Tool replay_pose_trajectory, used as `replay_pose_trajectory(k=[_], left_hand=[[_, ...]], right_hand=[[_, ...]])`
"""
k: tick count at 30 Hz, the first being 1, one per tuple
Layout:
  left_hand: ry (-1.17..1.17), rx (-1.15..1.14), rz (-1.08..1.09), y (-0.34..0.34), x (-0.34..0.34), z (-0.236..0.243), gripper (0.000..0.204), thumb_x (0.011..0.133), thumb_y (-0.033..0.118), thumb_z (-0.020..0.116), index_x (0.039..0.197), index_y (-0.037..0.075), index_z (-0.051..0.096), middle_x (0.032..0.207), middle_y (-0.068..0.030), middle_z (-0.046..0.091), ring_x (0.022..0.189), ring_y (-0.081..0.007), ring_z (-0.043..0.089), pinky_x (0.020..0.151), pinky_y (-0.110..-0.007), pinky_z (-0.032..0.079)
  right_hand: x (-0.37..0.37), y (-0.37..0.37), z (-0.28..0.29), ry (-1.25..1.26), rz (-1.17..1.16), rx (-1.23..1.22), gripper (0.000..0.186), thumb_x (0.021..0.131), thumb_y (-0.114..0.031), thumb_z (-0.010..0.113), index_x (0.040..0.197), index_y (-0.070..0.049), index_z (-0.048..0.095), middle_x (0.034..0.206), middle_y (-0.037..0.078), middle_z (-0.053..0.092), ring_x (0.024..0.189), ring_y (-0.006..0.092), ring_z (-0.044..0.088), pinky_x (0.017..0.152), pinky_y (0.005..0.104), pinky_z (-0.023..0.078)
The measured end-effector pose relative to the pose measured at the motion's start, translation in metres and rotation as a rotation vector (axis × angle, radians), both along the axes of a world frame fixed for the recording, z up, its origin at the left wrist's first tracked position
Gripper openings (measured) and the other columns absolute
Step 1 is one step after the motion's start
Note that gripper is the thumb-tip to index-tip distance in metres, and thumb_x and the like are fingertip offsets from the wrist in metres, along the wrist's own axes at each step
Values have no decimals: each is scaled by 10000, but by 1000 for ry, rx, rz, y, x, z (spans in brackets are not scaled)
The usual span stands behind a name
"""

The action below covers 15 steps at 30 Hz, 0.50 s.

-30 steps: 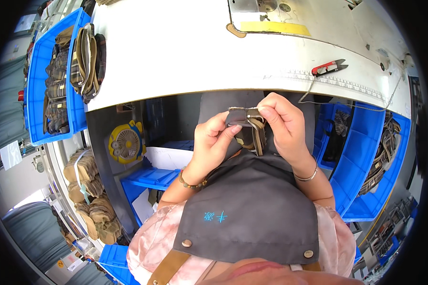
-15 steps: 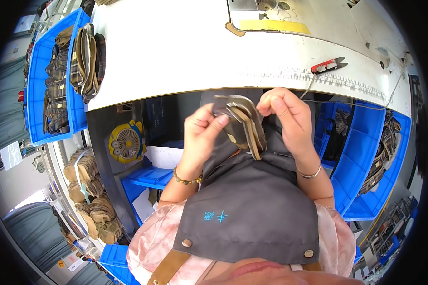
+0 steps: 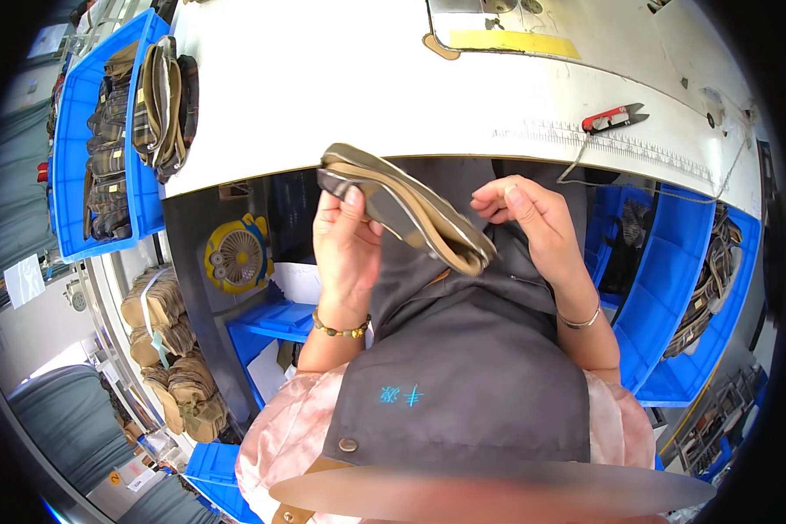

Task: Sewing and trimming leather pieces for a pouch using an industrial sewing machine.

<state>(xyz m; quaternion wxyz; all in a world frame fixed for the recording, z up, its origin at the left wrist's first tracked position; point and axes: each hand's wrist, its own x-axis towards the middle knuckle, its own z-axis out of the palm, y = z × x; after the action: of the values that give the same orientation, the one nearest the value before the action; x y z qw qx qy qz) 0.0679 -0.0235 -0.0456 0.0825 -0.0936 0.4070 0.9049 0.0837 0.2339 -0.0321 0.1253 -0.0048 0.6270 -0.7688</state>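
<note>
My left hand [image 3: 349,236] is closed on one end of a folded sewn fabric piece [image 3: 402,205], thumb on the near side. The piece is olive-brown with tan layers and pale edging. It is held up in front of the table edge, slanting down to the right, its layers parted at the lower right end. My right hand [image 3: 537,223] is just right of that end, apart from it. Its fingers are loosely bent, with nothing visible in them.
On the white table [image 3: 323,96] lie red-handled thread snips [image 3: 616,118] with a cord, beside a printed ruler scale. A blue bin [image 3: 72,175] of plaid pieces stands left, with a fabric stack [image 3: 159,109] against it. More blue bins [image 3: 664,271] are at right; a yellow fan [image 3: 237,255] sits below.
My left hand has moved left and turned the fabric piece, so it now lies lengthwise to view. My right hand's fingers have loosened from a pinch, and it has shifted slightly down.
</note>
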Motion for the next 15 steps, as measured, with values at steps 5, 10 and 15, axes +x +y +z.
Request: replay_pose_trajectory(k=[5,10,15], left_hand=[[-72,37,185,2,1,6,248,1030,90,541,1273,48,563,1208,-84,673,1075,-178,669,905,-333,592],[-117,99,216,-1,8,-2,262,1030,74,530,1288,34,553,1230,-100,663,1111,-194,659,952,-348,584],[-168,124,186,-1,10,-1,259,1028,79,531,1281,27,558,1218,-100,672,1107,-191,662,964,-354,581]], right_hand=[[5,-5,6,-7,27,-105,302,1035,-225,557,1146,30,674,1037,99,706,977,163,652,865,303,517],[7,-16,8,132,2,-35,290,877,-68,746,1140,36,681,1036,80,688,974,158,651,806,277,539],[6,-19,7,133,-22,-15,227,886,-76,740,1087,22,705,1018,77,691,916,139,657,779,264,536]])
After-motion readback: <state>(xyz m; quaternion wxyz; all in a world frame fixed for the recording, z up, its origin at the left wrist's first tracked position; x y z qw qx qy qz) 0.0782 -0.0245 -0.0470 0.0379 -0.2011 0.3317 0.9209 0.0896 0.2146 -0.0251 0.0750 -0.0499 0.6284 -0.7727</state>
